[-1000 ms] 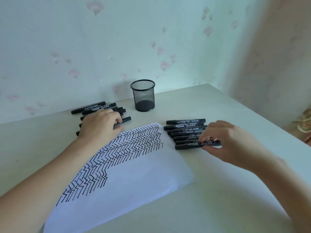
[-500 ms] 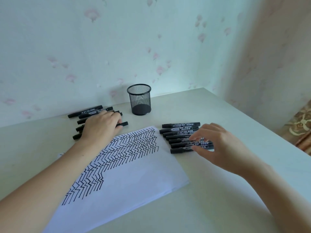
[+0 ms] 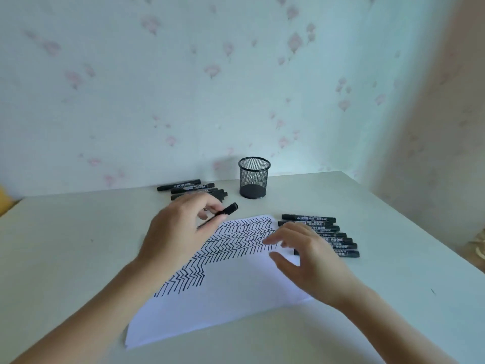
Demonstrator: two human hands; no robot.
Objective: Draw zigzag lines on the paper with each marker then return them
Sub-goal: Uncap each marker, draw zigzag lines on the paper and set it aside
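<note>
Marker [image 3: 223,213] pickup looked to be the step in hand: the left hand [image 3: 181,229] pinched one black marker between thumb and fingers, lifted off the bench [image 3: 65,245] just above the far corner of the paper [image 3: 236,298]. The right hand [image 3: 307,256] hovered with fingers spread and relaxed over the paper's right edge, holding nothing, just beside the right row of markers [image 3: 325,236]. My judgement is that the cap had not yet come off, so the next move called for bringing the right hand to the marker to uncap it or take it over for drawing, then starting a fresh zigzag on the bare lower part of the sheet.

Counted: one sheet of paper, already carrying many rows of zigzags across its upper half; one mesh pen cup [image 3: 254,177], apparently empty; about seven markers in the right row, the nearest partly hidden by the hand; roughly four visible in the left group [image 3: 189,187] behind the left hand, others possibly hidden; one marker held.
</note>
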